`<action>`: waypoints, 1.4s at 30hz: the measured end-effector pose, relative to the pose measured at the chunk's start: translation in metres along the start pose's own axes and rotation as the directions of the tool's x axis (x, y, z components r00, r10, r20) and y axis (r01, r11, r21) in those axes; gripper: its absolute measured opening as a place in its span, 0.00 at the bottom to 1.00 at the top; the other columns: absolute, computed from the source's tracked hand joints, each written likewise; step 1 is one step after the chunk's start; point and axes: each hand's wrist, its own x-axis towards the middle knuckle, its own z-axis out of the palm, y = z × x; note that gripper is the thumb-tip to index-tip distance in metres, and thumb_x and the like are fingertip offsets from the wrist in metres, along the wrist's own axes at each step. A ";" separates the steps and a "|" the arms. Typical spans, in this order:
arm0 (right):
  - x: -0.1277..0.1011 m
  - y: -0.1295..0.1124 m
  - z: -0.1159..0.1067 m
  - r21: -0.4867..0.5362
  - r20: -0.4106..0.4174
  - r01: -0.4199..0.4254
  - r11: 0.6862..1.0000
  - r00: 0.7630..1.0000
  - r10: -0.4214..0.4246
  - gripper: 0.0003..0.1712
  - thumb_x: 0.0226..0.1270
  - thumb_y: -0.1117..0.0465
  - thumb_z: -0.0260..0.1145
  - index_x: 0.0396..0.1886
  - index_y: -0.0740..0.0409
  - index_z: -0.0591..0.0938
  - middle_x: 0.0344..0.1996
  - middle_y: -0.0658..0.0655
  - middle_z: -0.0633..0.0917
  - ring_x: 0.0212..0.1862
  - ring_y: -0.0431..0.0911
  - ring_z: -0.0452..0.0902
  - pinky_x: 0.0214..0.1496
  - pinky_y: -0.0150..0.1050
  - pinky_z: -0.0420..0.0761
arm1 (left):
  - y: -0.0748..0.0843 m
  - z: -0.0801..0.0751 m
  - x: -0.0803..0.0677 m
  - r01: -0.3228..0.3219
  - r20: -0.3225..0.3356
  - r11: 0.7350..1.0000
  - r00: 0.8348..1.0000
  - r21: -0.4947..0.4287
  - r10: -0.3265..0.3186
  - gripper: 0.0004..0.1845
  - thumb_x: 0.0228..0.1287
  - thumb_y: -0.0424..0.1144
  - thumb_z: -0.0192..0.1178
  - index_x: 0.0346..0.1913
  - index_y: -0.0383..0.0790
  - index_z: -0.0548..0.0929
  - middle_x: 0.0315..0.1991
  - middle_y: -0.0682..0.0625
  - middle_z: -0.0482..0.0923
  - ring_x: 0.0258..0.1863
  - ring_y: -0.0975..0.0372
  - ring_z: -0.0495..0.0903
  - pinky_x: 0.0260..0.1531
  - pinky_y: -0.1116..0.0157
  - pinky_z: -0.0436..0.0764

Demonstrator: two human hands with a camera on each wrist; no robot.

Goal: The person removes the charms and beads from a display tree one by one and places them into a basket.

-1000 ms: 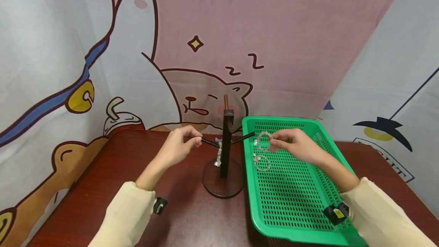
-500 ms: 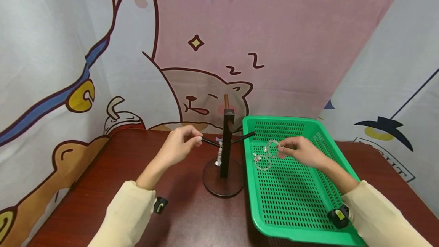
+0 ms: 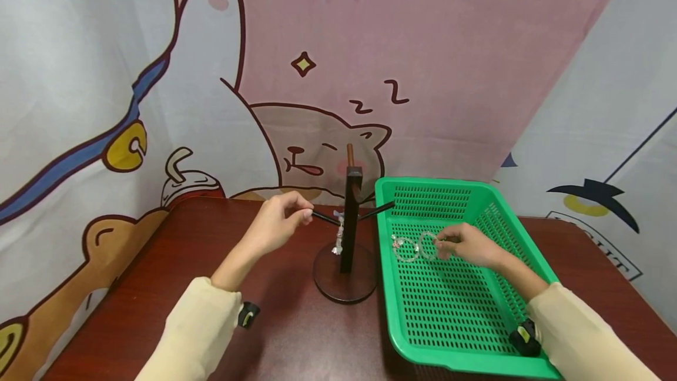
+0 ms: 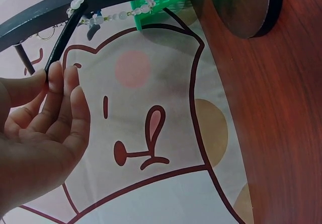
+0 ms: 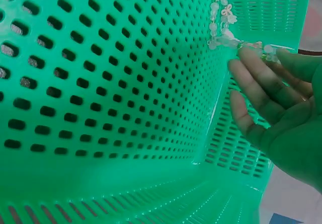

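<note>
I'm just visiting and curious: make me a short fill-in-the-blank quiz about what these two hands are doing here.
1. The right hand pinches a clear beaded bracelet inside the ____ basket.
2. The left hand pinches the tip of a black peg on the dark ____.
3. Another bracelet already ____ from that peg.

Missing words: green; stand; hangs
</note>
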 end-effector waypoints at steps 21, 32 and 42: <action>-0.004 0.006 -0.011 -0.003 -0.102 -0.136 0.991 0.986 0.135 0.16 0.67 0.64 0.55 0.47 0.74 0.75 0.22 0.58 0.82 0.30 0.53 0.78 0.36 0.47 0.76 | 0.001 0.001 0.001 -0.005 0.001 1.000 1.000 0.000 0.005 0.02 0.61 0.31 0.58 0.33 0.36 0.80 0.26 0.50 0.79 0.28 0.61 0.77 0.26 0.64 0.71; 0.000 -0.019 -0.019 -0.011 -0.041 -0.013 1.000 0.999 0.013 0.16 0.68 0.63 0.56 0.48 0.71 0.76 0.27 0.52 0.83 0.31 0.47 0.78 0.34 0.40 0.76 | -0.001 0.001 0.000 -0.008 0.003 1.000 1.000 0.017 0.008 0.03 0.61 0.31 0.58 0.34 0.35 0.81 0.26 0.51 0.79 0.28 0.61 0.76 0.26 0.64 0.70; 0.010 -0.057 -0.020 -0.016 -0.004 0.078 0.997 0.997 -0.078 0.15 0.67 0.60 0.57 0.47 0.66 0.78 0.26 0.51 0.82 0.31 0.44 0.78 0.34 0.39 0.77 | -0.001 0.000 0.000 -0.004 0.007 1.000 1.000 0.011 0.003 0.03 0.62 0.31 0.58 0.34 0.34 0.80 0.26 0.50 0.79 0.28 0.61 0.76 0.26 0.64 0.70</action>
